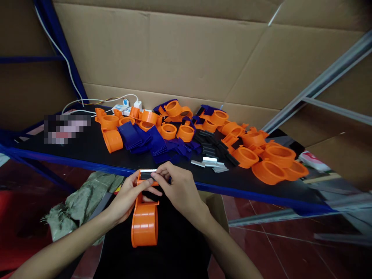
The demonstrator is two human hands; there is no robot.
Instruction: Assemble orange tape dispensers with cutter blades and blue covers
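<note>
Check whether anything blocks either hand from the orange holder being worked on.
Nothing visible does: the left hand grips the orange holder directly, and the right hand is at its upper end, beside the toothed strip.

Before the black table [94,147]: one orange holder [145,226], one toothed blade [147,170]. On it: over ten other holders [113,141], at least three silver strips [209,159], one power strip [117,109], many blue pieces [157,142] and black strips [208,150].

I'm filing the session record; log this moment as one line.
left hand: holding orange part | right hand: fingertips at serrated strip | shelf: blue pieces, black pieces
</note>
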